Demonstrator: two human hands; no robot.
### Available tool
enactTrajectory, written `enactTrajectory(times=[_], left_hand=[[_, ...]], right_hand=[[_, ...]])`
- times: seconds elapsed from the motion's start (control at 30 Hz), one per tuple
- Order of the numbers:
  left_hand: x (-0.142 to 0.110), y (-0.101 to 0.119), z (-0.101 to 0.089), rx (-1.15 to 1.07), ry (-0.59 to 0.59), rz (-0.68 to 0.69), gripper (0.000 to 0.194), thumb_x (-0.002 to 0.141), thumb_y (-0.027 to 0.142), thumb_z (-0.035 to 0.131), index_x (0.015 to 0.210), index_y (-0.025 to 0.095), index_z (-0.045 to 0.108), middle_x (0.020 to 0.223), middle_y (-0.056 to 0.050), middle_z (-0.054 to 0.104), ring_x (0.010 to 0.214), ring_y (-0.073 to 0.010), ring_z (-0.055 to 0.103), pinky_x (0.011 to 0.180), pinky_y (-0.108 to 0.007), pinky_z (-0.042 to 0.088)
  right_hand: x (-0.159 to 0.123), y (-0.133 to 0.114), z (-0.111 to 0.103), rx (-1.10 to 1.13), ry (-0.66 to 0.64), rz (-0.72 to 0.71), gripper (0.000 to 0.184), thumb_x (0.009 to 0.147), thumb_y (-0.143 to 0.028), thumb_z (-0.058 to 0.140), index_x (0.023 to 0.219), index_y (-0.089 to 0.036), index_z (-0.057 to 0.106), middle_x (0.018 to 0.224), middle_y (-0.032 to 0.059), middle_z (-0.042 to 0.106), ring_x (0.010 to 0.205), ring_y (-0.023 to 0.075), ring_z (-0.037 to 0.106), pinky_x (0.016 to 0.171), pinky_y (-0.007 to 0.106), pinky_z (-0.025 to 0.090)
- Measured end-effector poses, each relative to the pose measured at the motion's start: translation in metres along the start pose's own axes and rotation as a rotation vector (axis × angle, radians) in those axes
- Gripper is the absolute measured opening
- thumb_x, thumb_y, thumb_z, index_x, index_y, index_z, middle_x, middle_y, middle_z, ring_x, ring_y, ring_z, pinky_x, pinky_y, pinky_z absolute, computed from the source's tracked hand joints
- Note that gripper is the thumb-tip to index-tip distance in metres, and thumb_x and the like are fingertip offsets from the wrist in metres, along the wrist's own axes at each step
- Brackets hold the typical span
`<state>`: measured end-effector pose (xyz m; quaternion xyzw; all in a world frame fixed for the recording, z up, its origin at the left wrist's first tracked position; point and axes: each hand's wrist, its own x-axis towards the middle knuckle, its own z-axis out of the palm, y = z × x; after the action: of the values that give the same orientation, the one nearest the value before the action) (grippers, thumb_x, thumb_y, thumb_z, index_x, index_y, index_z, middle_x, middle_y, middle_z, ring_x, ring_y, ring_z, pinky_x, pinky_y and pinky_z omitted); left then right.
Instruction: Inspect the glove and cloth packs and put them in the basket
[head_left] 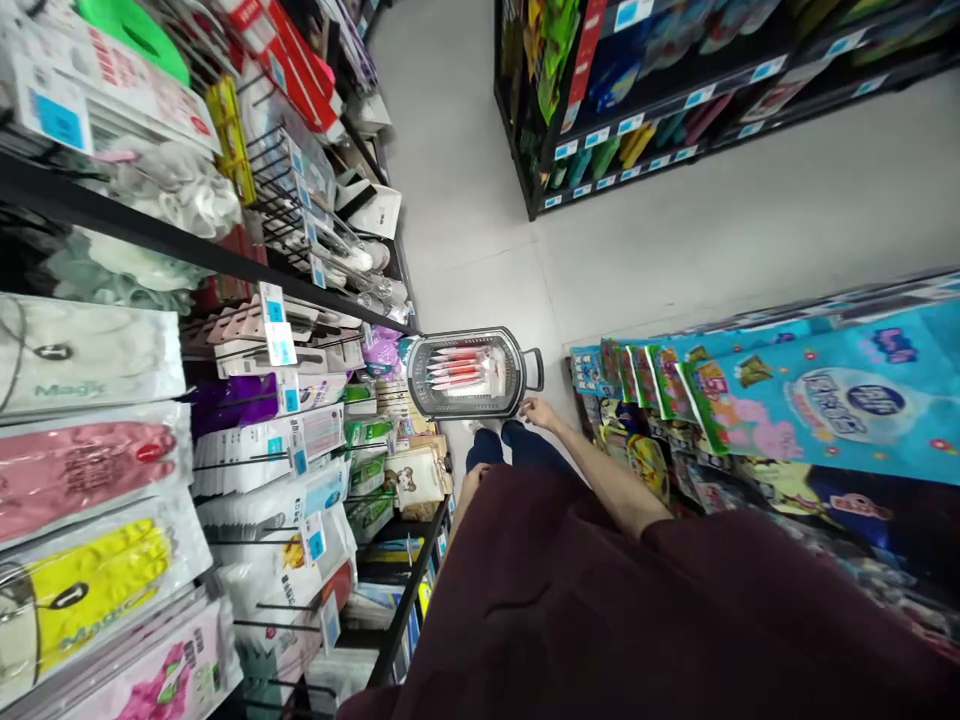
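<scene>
A dark grey plastic shopping basket (pixel 418 395) stands on the floor just ahead of my feet. Inside it lie several slim red-and-white packets (pixel 457 368) and a whitish pack (pixel 495 372) beside them. The basket's loop handle (pixel 538 370) sticks out to the right. My right hand (pixel 536 412) is near the basket's lower right corner, below that handle, with its fingers loosely bent and nothing visible in them. My left hand (pixel 472 482) hangs by my left side, partly covered by the dark shirt (pixel 540 560); its fingers do not show clearly.
Along the left, shelves hold packaged gloves (pixel 97 590), bath puffs (pixel 172 185) and other packs on hooks. Blue cartoon-printed bags (pixel 847 390) hang on the right. A black shelf unit (pixel 532 190) stands ahead to the right, with grey floor (pixel 450 150) between the displays.
</scene>
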<state>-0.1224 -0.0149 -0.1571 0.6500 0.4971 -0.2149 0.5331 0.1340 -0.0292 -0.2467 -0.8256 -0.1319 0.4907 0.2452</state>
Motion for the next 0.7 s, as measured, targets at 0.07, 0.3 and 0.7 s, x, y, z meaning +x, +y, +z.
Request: enactTrajectory(times=[0.07,0.3,0.7], left_hand=[[0.007,-0.007,-0.004,-0.008,0.000,-0.023,0.027,0.097,0.029,0.046,0.114,0.016,0.062,0.107,-0.006,0.068,0.101,-0.0196,0.065,0.093,-0.038,0.050],[0.051,-0.051,-0.019,-0.013,0.013,-0.093,0.032,0.088,0.010,0.042,0.114,0.013,0.062,0.103,-0.011,0.073,0.097,-0.0184,0.068,0.090,-0.032,0.050],[0.156,-0.122,-0.044,-0.081,-0.046,-0.169,0.031,0.088,0.013,0.046,0.115,0.018,0.061,0.101,-0.006,0.074,0.096,-0.0161,0.068,0.088,-0.027,0.049]], right_hand=[[0.003,0.008,0.002,-0.062,-0.080,0.041,0.020,0.090,-0.032,0.062,0.095,-0.013,0.064,0.088,0.0018,0.067,0.076,0.0138,0.065,0.072,0.033,0.055],[0.003,0.039,0.022,-0.223,-0.186,0.070,0.018,0.089,-0.028,0.062,0.100,-0.014,0.064,0.088,0.0022,0.069,0.080,0.0157,0.065,0.082,0.037,0.052],[0.078,0.022,0.113,-0.468,-0.373,0.006,0.043,0.085,-0.018,0.055,0.128,-0.020,0.055,0.122,0.0082,0.063,0.111,0.0207,0.059,0.097,0.027,0.041]])
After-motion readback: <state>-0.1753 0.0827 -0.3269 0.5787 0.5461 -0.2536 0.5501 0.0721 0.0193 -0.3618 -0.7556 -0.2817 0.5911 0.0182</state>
